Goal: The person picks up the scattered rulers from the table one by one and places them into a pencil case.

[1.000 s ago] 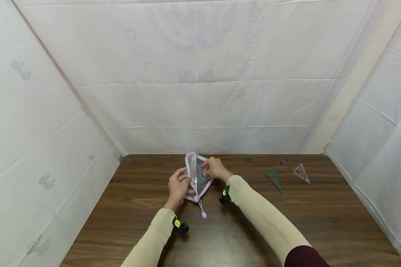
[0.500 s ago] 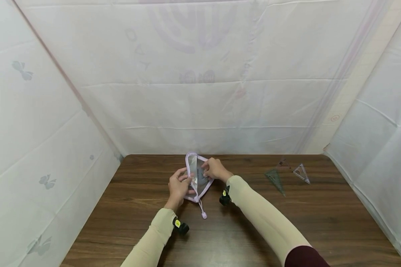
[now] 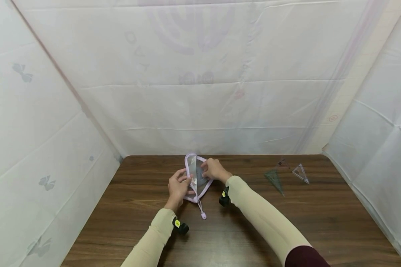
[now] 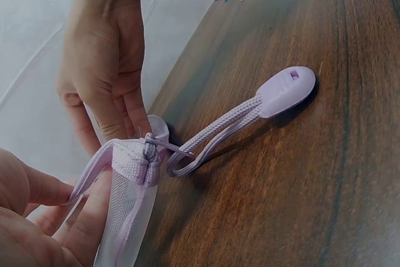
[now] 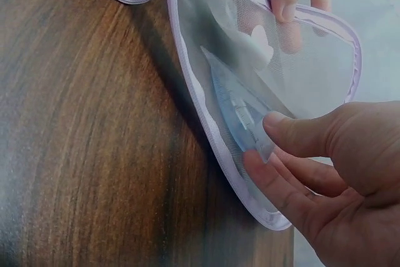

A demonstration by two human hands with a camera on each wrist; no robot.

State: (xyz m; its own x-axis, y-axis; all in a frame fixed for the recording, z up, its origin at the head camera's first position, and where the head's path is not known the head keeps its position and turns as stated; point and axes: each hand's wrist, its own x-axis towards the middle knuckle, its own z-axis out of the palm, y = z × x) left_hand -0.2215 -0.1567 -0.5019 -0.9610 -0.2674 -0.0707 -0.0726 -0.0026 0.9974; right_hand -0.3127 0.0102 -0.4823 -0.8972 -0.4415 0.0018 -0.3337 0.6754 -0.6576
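Note:
A see-through mesh zip pouch point(image 3: 188, 163) with lilac trim stands spread between both hands over the table. My left hand point(image 3: 178, 187) pinches one side of its opening between thumb and fingers, as the right wrist view also shows. My right hand point(image 5: 325, 173) holds a clear bluish protractor point(image 5: 232, 101) by one end, thumb on one face and fingers on the other. Most of the protractor lies within the pouch's mouth, its pointed end toward the zip-pull side. From the pouch's near corner a lilac cord with a plastic pull point(image 4: 286, 92) hangs over the wood.
Toward the back right of the brown wooden table point(image 3: 147, 178) lie a green set square point(image 3: 275, 181), a clear triangle point(image 3: 300, 173) and a small reddish transparent piece point(image 3: 282, 163). White sheeting point(image 3: 200, 107) rises behind the table's far edge and along both sides.
Both hands and the pouch keep almost the same place. The protractor shifts only slightly in the right fingers, and the head view tilts a little.

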